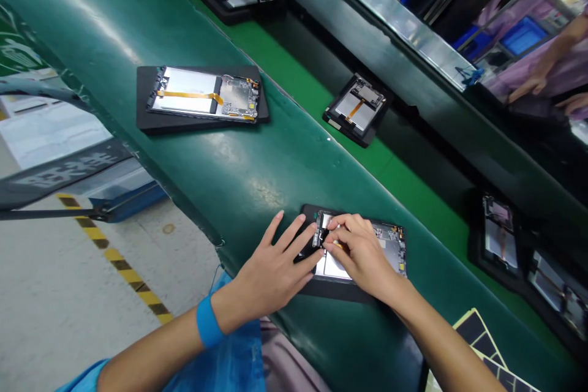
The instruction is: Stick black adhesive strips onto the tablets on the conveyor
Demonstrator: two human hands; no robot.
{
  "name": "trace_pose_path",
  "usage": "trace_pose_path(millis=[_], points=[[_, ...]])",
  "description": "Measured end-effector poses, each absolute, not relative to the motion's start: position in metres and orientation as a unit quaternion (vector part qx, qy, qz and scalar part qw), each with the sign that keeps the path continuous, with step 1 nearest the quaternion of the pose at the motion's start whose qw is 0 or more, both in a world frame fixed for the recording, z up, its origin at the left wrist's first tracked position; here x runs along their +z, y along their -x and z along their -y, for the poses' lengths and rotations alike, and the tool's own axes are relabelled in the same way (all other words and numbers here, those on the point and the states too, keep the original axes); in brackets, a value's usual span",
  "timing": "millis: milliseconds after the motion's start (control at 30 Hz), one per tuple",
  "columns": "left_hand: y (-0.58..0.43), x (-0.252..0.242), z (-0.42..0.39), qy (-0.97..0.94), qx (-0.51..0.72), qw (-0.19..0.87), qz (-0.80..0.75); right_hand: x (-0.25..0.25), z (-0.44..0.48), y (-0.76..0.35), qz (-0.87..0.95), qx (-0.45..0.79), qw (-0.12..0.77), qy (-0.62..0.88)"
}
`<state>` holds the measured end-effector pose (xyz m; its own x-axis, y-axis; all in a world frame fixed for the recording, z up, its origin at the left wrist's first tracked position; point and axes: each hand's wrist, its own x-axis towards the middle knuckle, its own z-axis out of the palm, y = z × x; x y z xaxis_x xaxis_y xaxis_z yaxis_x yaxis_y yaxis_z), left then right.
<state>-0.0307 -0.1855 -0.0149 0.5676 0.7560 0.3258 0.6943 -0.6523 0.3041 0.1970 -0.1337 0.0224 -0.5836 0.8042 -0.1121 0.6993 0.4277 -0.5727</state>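
Observation:
An opened tablet [390, 248] lies before me with its circuit board and silver battery exposed, on a black foam pad [337, 291]. Over its left end my left hand [269, 272] is spread, fingertips at the edge of the tablet and pad. Thumb and fingers of my right hand [362, 254] are pinched together above the battery, close to a black strip [324, 236] at that end. What they hold, if anything, is hidden. Further up the bench, a second opened tablet [193, 92] with an orange ribbon cable rests on another black pad [144, 116].
Beyond the green bench [239, 165], a lower green conveyor belt [294, 79] carries several opened tablets on pads, one [358, 109] near its middle. Sheets of black stickers [480, 334] lie at lower right. Across the line, a co-worker's hand [528, 86] shows.

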Motion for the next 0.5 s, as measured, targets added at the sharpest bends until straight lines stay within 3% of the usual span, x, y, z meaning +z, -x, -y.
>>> trace_pose_path(millis=[267,500], points=[[0.028,-0.014,0.178,-0.898,0.176,0.052,-0.399,0.013,0.137,-0.194,0.841,0.258,0.107,0.464],[0.026,-0.013,0.176,-0.894,0.195,0.057,-0.400,0.021,0.144,-0.209,0.814,0.116,0.197,0.534]])
